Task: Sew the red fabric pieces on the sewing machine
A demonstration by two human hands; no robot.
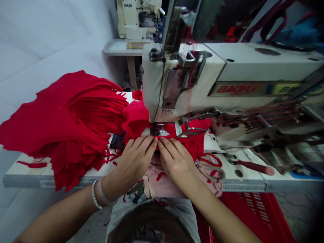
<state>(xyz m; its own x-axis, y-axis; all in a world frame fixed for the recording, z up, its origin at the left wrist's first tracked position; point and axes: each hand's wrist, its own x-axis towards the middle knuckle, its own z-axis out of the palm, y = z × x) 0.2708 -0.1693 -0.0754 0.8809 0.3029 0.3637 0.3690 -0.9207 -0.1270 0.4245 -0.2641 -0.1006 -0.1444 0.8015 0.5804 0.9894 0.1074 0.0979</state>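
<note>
Under the needle area of a white sewing machine (154,84) lies a red fabric piece (196,145), spread to both sides of the presser foot (159,128). My left hand (138,157) pinches its near edge just left of the foot, fingers close together. On the right, my right hand (177,165) grips the same edge, and the fingertips of both hands almost meet in front of the foot. What lies beneath the fingers is hidden. Red threads run down the machine's front to the needle area.
A big stack of red cut fabric (63,118) covers the table's left side and overhangs its front edge. Scissors (219,160) and a red-handled tool (255,167) lie at right. Pink cloth (167,185) hangs at the front. Below is a red basket (253,216); behind, another machine (125,20).
</note>
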